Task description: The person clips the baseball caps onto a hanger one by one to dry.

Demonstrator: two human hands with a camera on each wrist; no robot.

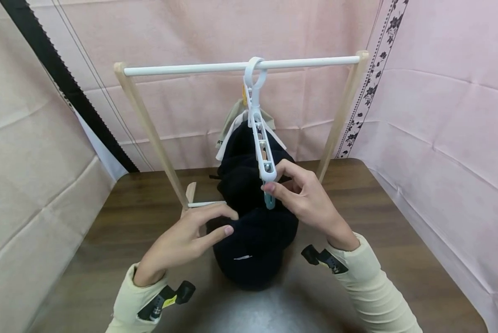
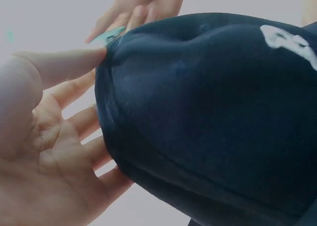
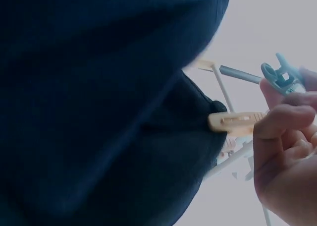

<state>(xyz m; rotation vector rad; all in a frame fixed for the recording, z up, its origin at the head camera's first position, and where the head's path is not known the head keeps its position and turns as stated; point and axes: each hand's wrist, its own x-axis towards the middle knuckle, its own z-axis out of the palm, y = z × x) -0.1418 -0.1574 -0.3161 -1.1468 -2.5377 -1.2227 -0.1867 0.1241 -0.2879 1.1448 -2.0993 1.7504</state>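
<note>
A dark navy cap (image 1: 249,259) with a small white mark is at the front of a row of dark caps below a pale blue multi-clip hanger (image 1: 262,143). My left hand (image 1: 186,236) holds this cap's edge at its left side; in the left wrist view the fingertips are hidden behind the fabric. With thumb and fingers, my right hand (image 1: 305,194) pinches a teal clip (image 1: 269,200) at the hanger's near end. From the right wrist, that teal clip (image 3: 282,76) appears beside a beige clip (image 3: 237,122) that bites the edge of another dark cap (image 3: 183,151).
The hanger hooks over a white rod (image 1: 186,69) between wooden posts (image 1: 149,125). Farther back on it hang white and greenish cloth items (image 1: 232,125). The rack stands on a brown wooden table (image 1: 120,231), with pink cloth walls (image 1: 440,115) around it.
</note>
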